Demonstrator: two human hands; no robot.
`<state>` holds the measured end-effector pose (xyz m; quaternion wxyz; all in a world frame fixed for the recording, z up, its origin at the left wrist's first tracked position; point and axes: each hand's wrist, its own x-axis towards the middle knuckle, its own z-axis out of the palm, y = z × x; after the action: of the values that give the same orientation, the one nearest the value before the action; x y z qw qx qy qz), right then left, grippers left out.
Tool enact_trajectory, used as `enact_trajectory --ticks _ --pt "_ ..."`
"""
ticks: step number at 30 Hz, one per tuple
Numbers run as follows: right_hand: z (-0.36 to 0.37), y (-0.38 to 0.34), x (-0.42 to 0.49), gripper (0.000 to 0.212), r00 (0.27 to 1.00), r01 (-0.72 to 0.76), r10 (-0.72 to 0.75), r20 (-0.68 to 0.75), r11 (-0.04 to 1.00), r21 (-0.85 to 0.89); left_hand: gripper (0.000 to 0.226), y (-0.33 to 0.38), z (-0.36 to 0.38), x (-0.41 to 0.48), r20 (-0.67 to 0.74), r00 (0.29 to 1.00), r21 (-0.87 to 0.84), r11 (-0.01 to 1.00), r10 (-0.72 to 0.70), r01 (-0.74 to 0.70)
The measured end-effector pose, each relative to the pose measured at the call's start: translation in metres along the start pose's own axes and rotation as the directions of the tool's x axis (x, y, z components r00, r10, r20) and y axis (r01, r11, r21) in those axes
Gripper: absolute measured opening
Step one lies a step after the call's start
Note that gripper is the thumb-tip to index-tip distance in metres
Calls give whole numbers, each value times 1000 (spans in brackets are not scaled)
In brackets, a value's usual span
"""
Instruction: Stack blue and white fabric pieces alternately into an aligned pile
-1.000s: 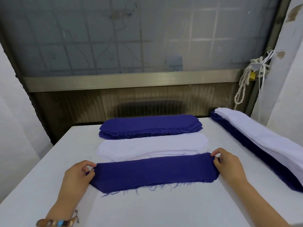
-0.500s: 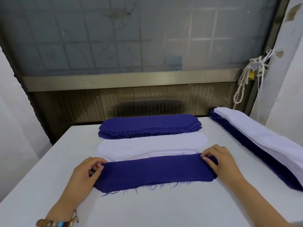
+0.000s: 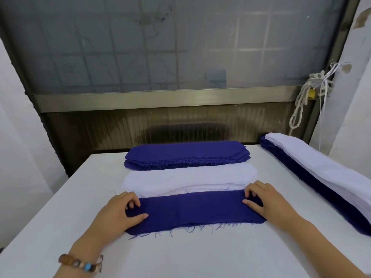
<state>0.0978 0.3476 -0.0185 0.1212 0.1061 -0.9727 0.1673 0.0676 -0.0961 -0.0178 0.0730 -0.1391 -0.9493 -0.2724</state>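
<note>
Two hands on it — we see the left hand (image 3: 120, 211) and the right hand (image 3: 268, 202) each pinching one end of the long frayed dark-blue fabric strip (image 3: 192, 210), flat on the white table (image 3: 180, 255), just in front of the white fabric pile (image 3: 188, 176).

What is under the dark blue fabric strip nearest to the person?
The white table shows past the frayed near edge of the dark blue fabric strip. The white fabric pile meets its far edge. Whether white pieces continue underneath is covered.
</note>
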Motion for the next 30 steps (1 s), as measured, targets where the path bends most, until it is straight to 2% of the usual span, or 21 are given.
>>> enact_trajectory --ticks 5,8,13,16,21,30 --pt "-9 -11 18 21 992 -27 46 121 988 -155 37 19 -8 18 132 986 204 976 -104 75" --pt "-6 -30 39 20 996 -45 58 65 982 -184 24 36 -10 38 57 987 248 960 -152 133" --pt "21 -80 83 4 994 -1 -2 -111 1000 -24 13 77 16 73 -161 985 75 994 -67 80" --pt "42 -107 109 10 983 19 -12 -184 999 35 6 93 39 91 -220 975 30 998 -42 50" --pt "71 -133 138 12 983 21 6 -184 989 147 14 89 70 104 -225 974 80 996 -17 36" --pt "92 -125 137 8 977 12 44 -208 966 258 19 77 80 106 -252 967 106 994 34 -7"
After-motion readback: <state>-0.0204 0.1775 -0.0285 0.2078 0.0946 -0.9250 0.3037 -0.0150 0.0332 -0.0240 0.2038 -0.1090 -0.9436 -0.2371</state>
